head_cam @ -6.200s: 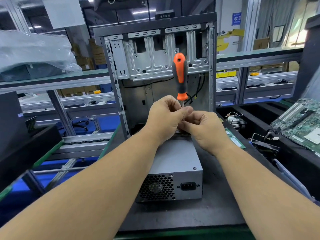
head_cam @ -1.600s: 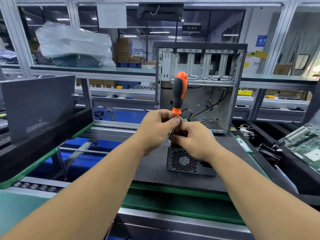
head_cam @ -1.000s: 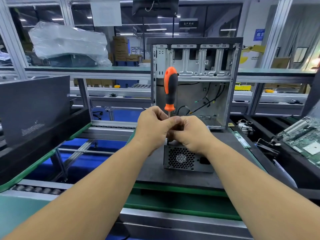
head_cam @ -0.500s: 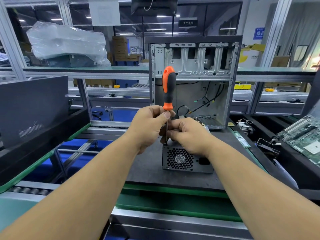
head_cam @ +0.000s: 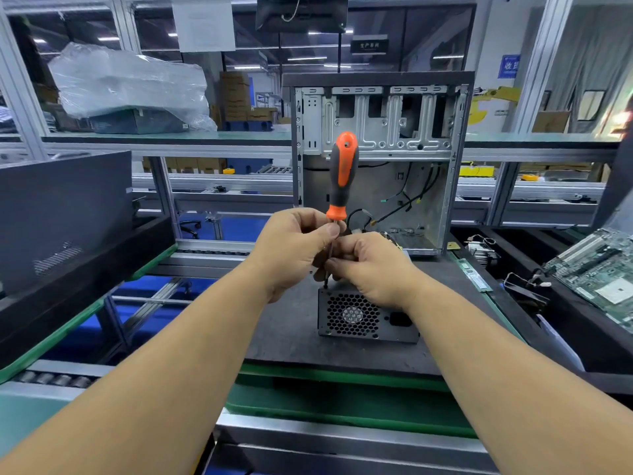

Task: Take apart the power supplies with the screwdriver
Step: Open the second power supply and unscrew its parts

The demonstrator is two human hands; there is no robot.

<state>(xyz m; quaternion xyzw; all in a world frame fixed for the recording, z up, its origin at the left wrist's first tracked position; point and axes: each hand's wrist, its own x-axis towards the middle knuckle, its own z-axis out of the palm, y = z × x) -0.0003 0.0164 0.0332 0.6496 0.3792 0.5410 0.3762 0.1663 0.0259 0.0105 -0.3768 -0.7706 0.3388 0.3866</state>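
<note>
Head view, now: power supply point(head_cam: 368, 318) flat on the dark worktop point(head_cam: 284, 334), fan grille facing the camera, just in front of an opened computer case point(head_cam: 380, 159) standing upright behind it. Screwdriver point(head_cam: 340, 176) held nearly upright, orange-and-black handle free above both hands, tip down at the top near-left corner of the supply. Left hand point(head_cam: 291, 248) curled round the shaft just under the handle, thumb and forefinger pinching it. Right hand point(head_cam: 371, 265) also curled, fingertips closed on the lower shaft close to the tip, apparently steadying it on a screw; the screw itself hidden. Off to the right, a circuit board point(head_cam: 596, 269) lying in a dark tray; on the left, a dark panel point(head_cam: 61, 214) leaning on the conveyor side.

Against the earlier head views: supply much farther from the camera than six seconds back, when the top panel filled the lower centre and the tip worked near the far end. Over the last second and a half, hardly any shift: same two-handed pinch, same corner, handle tilting only slightly. Probably fingers twirling a loosened screw out at this corner. Cover not yet lifted, so dismantling looks early; risk of the small screw dropping once free.
</note>
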